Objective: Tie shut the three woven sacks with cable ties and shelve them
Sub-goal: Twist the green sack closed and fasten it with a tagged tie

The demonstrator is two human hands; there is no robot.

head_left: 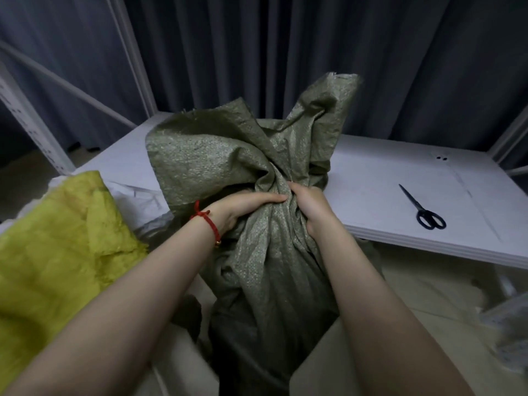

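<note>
- Head view: the green woven sack (257,281) stands on the floor against the front edge of the white shelf (385,181). Its mouth is bunched into a neck, with loose flaps of weave standing up above.
- Both hands are at that neck. The left hand (243,207), with a red cord (205,221) at the wrist, and the right hand (310,208) each have their grip closed round the gathered cloth, thumbs close together.
- No cable tie shows at the neck, in either hand or on the shelf, so I judge this sack gathered but not yet tied.
- A yellow sack (57,247) lies at the left with a white sack (134,195) just behind it. Whether either is tied cannot be told.
- Black scissors (423,208) lie on the shelf to the right, well apart from the hands.
- The task looks early: nothing is clearly shelved. This sack needs its tie, the other two may as well, and all three have yet to go up.
</note>
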